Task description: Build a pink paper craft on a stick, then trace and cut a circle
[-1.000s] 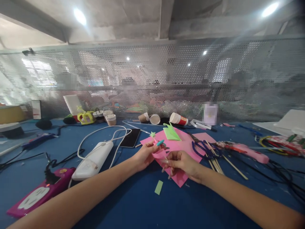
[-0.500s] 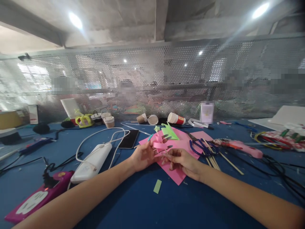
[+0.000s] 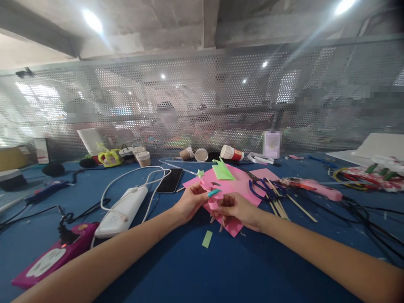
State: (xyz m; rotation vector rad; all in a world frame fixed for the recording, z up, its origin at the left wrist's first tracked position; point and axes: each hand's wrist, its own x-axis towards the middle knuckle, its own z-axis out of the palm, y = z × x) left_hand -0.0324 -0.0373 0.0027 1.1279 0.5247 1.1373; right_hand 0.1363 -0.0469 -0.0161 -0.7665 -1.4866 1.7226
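At desk [image 3: 189, 269] centre, over the near corner of the pink sheet [image 3: 243, 185]: both hands meet on a small pink paper piece [image 3: 213, 204].

- Left hand [image 3: 190, 203] comes in from the left, grip pinched on the piece's upper edge between thumb and forefinger.
- Right hand [image 3: 239, 210] faces it with fingers curled down. Its grip looks closed on the lower right edge, though the fingertips partly hide the contact.
- The piece is lifted slightly off the sheet, not lying flat. Its cut shape is too small to read.

Around:
- Green folded paper [image 3: 222, 171] lies at the sheet's far side.
- A green star [image 3: 200, 173] sits just beyond the left fingers.
- Scissors [image 3: 265, 189] and wooden sticks [image 3: 280, 208] are just right of the sheet, with the glue gun [image 3: 312, 187] farther right.
- A green scrap [image 3: 207, 238] lies on the desk between the forearms.
- Phone [image 3: 170, 183] and white power bank [image 3: 123, 210] are to the left, well apart.

Judgement on handling:
- Thin paper like this will likely crease or tear if squeezed.
- A light pinch close to the working edge seems best.
- Resting the wrists on the desk would steady the work, with one hand anchoring while the other shapes.
- Mind the scissor points close by.
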